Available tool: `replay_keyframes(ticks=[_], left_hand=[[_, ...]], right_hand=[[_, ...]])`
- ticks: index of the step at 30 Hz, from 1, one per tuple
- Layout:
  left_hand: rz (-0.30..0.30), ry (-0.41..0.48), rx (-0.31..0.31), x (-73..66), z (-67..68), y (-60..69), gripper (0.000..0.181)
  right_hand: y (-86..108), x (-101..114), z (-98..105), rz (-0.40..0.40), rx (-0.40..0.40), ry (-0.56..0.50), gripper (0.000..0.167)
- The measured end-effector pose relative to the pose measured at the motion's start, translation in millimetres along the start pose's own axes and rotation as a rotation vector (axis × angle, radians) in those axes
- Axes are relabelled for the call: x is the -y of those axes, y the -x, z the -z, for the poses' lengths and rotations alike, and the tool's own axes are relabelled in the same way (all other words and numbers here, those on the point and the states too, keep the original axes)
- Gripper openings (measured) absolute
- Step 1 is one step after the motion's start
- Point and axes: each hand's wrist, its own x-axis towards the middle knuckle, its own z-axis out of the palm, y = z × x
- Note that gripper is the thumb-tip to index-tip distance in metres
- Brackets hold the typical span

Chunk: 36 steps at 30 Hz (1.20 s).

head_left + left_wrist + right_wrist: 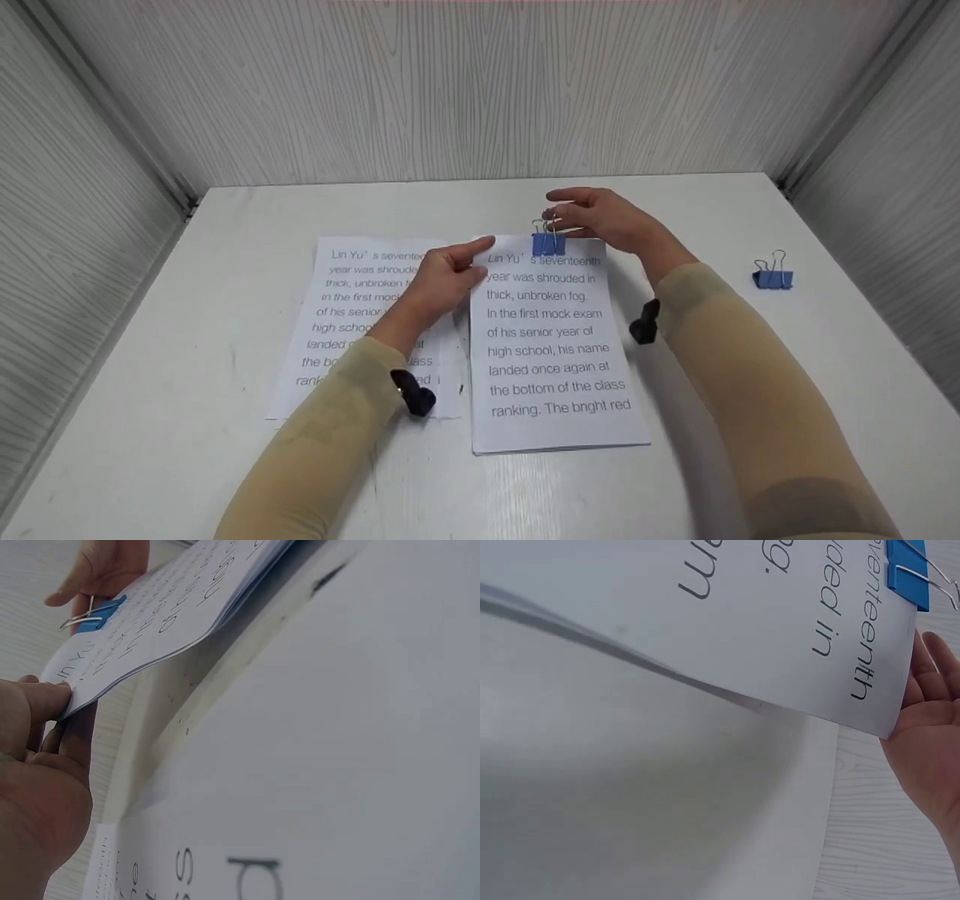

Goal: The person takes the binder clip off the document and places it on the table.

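Observation:
A printed paper stack lies at the middle of the table, its top edge raised. The left hand pinches its top left corner, thumb above and fingers beneath, as the left wrist view shows. A blue binder clip sits on the top edge, both wire handles standing up. Close behind that clip is the right hand, its fingers loosely bent. In the right wrist view this hand lies behind the paper's top right corner, with no grip on the clip visible. Some fingertips are hidden.
Another printed paper stack lies flat on the left, partly under the left forearm. A second blue binder clip rests on the white table at the right. Wood-grain panels enclose the back and sides.

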Motion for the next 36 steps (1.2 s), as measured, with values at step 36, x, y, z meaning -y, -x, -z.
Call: replay_keyframes(ticks=[36], left_hand=[[0.02,0.054,-0.016,3.7,-0.5,3.6,0.049]], right_hand=[[5.4,20,-5,0.0,0.049,-0.069,0.051]])
